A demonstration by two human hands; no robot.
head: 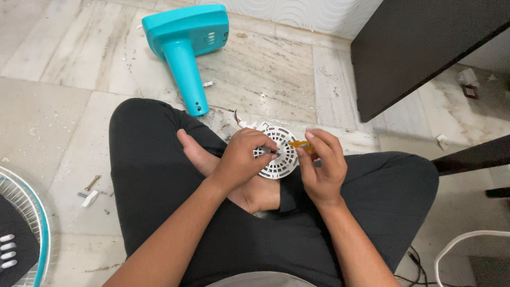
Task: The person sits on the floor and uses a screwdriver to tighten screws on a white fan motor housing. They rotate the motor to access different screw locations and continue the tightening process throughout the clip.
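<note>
I sit cross-legged on a marble floor in black trousers. My left hand (pixel 240 158) grips a white round vented fan motor cover (pixel 278 154) held over my lap. My right hand (pixel 320 163) holds an orange-handled screwdriver (pixel 298 144), its tip pointing at the middle of the cover beside my left fingers. My bare foot lies just under the cover.
A turquoise fan stand and base (pixel 186 45) lies on the floor ahead. Loose screws and a white plug (pixel 91 192) lie at left, near a fan grille (pixel 26 234). A dark table top (pixel 425 48) stands at right, with a white cable (pixel 462 244) at lower right.
</note>
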